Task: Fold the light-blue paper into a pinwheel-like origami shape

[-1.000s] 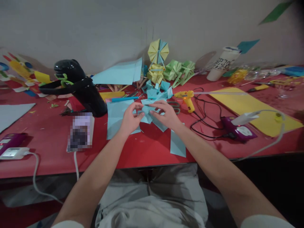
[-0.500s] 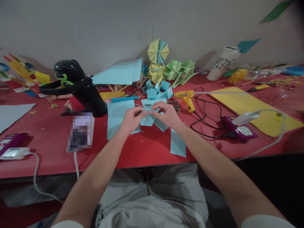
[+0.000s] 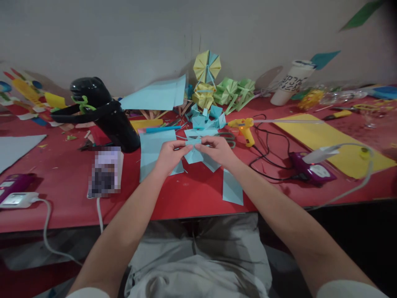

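I'm watching this through the head cam from my end, and both hands are working right in the middle of the frame. The left hand (image 3: 170, 157) is pinching one end of a small piece of blue paper (image 3: 193, 142) between thumb and fingers, and the right hand (image 3: 219, 151) is gripping the other end the same way. The piece is sitting over some loose blue sheets, and I can't really tell where it's ending and the ones underneath are starting. To me it's looking like a folding or creasing step, though the crease itself is too small to make out. I'm thinking the next move is calling for light, even pinches, with the edges lining up before any pressing, since thin paper could easily be skewing or wrinkling. The scissors (image 3: 230, 139) are lying just beside the right hand, partly tucked behind it, and the yellow glue gun (image 3: 245, 129) is resting further right. Some folded blue bits (image 3: 199, 121) are sitting above the hands, and a yellow-and-blue paper model (image 3: 206, 67) is standing near the top center, against the wall (image 3: 139, 37).
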### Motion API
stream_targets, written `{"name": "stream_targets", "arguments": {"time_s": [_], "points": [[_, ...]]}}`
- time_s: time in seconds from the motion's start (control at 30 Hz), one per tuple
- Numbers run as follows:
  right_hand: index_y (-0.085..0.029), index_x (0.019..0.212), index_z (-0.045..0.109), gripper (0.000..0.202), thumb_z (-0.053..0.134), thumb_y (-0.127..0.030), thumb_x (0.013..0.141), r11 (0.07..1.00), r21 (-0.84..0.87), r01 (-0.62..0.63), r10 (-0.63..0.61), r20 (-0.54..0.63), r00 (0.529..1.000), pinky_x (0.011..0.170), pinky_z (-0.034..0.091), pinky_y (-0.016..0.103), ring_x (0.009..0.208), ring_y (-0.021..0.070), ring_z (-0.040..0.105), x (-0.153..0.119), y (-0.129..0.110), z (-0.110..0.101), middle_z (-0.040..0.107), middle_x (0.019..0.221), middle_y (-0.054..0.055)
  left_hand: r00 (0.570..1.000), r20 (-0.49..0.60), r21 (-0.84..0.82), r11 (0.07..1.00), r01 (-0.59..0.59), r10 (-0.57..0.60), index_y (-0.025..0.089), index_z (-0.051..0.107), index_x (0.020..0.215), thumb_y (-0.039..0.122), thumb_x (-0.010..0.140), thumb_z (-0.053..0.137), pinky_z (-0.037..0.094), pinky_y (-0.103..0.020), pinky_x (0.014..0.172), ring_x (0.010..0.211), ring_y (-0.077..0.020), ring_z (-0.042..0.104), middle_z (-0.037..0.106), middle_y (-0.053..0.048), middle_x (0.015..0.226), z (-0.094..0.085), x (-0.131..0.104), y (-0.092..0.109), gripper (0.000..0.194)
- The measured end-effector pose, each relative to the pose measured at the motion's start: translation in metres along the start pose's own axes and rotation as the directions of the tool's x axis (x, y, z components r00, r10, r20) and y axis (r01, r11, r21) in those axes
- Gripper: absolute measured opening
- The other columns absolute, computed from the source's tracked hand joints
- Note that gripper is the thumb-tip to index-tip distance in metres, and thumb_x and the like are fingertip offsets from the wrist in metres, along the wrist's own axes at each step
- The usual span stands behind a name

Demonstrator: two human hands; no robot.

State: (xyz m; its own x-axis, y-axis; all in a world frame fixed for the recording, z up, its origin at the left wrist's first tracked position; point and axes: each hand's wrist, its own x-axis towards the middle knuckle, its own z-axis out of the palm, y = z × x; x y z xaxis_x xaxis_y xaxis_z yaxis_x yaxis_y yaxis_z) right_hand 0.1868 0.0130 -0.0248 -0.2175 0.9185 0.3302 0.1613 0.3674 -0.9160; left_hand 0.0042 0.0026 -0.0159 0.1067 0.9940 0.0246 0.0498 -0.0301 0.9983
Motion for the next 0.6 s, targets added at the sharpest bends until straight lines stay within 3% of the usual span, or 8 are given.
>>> {"name": "stream_targets", "arguments": {"time_s": [0.13, 0.23, 0.43, 0.5, 0.6], "points": [[-0.02, 0.083, 0.072, 0.023, 0.074, -0.04, 0.073, 0.997, 0.065, 0.027, -0.026, -0.02, 0.999, 0.069, 0.047, 0.028, 0.076, 0.0146, 0.058, 0.001, 0.005, 0.001, 0.067, 0.084, 0.003, 0.999, -0.031, -0.035, 0.999, -0.018, 0.017, 0.018, 0.077, 0.083, 0.036, 0.06, 0.084, 0.045, -0.026, 0.063, 0.065, -0.0113, 0.054, 0.068, -0.001, 0.073, 0.0, 0.002, -0.003, 0.03], [-0.023, 0.088, 0.076, 0.018, 0.075, -0.034, 0.074, 0.995, 0.072, 0.062, -0.061, -0.011, 0.998, 0.075, 0.05, 0.03, 0.087, 0.017, 0.063, 0.0, 0.005, -0.001, 0.069, 0.094, 0.004, 0.999, -0.033, -0.036, 0.999, -0.021, 0.02, 0.019, 0.078, 0.086, 0.032, 0.06, 0.083, 0.045, -0.028, 0.063, 0.065, -0.0122, 0.055, 0.068, -0.002, 0.072, 0.0, 0.002, -0.004, 0.029], [-0.024, 0.085, 0.078, 0.012, 0.074, -0.026, 0.073, 0.994, 0.091, 0.065, -0.064, -0.016, 0.998, 0.082, 0.049, 0.033, 0.091, 0.0176, 0.064, 0.0, 0.001, -0.004, 0.07, 0.093, 0.004, 0.996, 0.014, -0.186, 0.978, 0.089, -0.088, 0.018, 0.078, 0.084, 0.024, 0.063, 0.077, 0.048, -0.028, 0.06, 0.063, -0.0137, 0.058, 0.065, -0.002, 0.066, 0.001, -0.001, 0.006, 0.022], [-0.024, 0.084, 0.078, 0.012, 0.074, -0.025, 0.073, 0.992, 0.102, 0.075, -0.073, -0.019, 0.997, 0.082, 0.049, 0.033, 0.091, 0.0174, 0.064, 0.0, 0.001, -0.004, 0.07, 0.093, 0.004, 0.99, 0.056, -0.295, 0.945, 0.142, -0.131, 0.016, 0.078, 0.082, 0.03, 0.067, 0.074, 0.05, -0.029, 0.062, 0.066, -0.0153, 0.061, 0.066, -0.004, 0.069, 0.002, -0.002, 0.011, 0.021], [-0.025, 0.084, 0.078, 0.012, 0.073, -0.025, 0.073, 0.992, 0.098, 0.079, -0.079, -0.007, 0.997, 0.082, 0.05, 0.033, 0.093, 0.0181, 0.063, 0.001, 0.002, -0.003, 0.07, 0.093, 0.004, 0.987, 0.057, -0.31, 0.938, 0.158, -0.148, 0.014, 0.076, 0.081, 0.04, 0.07, 0.074, 0.05, -0.029, 0.061, 0.067, -0.0154, 0.062, 0.067, -0.006, 0.074, 0.002, -0.002, 0.013, 0.028]]}}
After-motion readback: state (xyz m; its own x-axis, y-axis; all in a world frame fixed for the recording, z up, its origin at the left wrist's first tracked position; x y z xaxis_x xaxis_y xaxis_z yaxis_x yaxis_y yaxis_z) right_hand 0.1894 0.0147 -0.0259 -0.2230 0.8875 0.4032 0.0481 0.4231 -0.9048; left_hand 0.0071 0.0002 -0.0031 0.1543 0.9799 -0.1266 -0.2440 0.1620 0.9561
